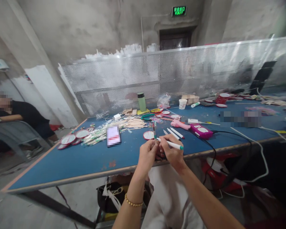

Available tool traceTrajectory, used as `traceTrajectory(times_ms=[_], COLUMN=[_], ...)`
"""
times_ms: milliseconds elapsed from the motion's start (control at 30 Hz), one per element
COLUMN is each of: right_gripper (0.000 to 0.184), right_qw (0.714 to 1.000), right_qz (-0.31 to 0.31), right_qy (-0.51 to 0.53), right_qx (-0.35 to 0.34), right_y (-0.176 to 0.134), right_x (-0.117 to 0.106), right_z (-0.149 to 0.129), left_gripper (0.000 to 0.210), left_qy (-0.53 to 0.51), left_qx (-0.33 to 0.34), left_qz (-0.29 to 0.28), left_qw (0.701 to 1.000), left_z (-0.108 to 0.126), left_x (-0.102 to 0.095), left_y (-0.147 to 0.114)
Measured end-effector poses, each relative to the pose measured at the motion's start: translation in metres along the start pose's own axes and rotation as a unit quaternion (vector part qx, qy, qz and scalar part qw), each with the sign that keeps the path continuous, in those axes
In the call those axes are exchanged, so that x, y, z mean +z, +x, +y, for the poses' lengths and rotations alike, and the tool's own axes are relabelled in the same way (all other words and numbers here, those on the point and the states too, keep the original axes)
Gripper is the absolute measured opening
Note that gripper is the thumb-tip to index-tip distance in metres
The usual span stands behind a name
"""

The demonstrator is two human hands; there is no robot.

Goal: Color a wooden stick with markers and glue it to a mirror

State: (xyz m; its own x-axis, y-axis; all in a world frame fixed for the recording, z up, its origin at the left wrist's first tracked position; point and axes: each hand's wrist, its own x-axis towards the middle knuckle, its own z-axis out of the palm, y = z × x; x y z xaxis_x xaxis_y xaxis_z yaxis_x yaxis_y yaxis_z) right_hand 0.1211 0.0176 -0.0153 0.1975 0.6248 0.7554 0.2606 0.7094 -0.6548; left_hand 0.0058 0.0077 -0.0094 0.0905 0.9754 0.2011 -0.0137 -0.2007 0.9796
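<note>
My left hand, a gold bead bracelet at its wrist, pinches a narrow flat stick upright near the table's front edge. Red and green bands colour the stick. A white marker with a green end is gripped in my right hand, its tip close to the stick's lower part. Whether the tip touches the stick I cannot tell. Just behind the hands lies a round red-rimmed disc. More white markers rest on the table to the right of it.
On the blue table are a phone, a pile of wooden sticks, a green bottle, a paper cup and a purple device with cables. Perforated metal panels stand behind. A person sits at left.
</note>
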Motion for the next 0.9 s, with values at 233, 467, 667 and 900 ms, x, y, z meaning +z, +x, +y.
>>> traceTrajectory(times_ms=[233, 467, 667, 900], right_gripper=[0.019, 0.021, 0.02, 0.022], right_qw=[1.0, 1.0, 0.999, 0.999], right_qz=[-0.006, -0.013, -0.011, -0.002], right_qy=[-0.009, -0.013, -0.019, -0.016], right_qx=[-0.009, -0.024, -0.031, -0.028], right_y=[-0.0004, -0.0005, 0.0002, -0.0011], right_x=[0.0002, 0.0003, 0.0012, 0.0008], right_z=[0.0014, 0.0026, 0.0029, 0.0012], left_gripper=[0.034, 0.032, 0.033, 0.035], left_qy=[-0.004, -0.009, -0.011, -0.01], left_qx=[0.0, 0.005, 0.004, 0.004], left_qz=[0.003, 0.009, 0.008, 0.005], left_qw=[1.0, 1.0, 1.0, 1.0], left_z=[0.002, 0.0007, 0.0003, 0.0025], left_x=[-0.0002, 0.0005, 0.0006, 0.0], left_y=[-0.0004, -0.001, -0.001, -0.0017])
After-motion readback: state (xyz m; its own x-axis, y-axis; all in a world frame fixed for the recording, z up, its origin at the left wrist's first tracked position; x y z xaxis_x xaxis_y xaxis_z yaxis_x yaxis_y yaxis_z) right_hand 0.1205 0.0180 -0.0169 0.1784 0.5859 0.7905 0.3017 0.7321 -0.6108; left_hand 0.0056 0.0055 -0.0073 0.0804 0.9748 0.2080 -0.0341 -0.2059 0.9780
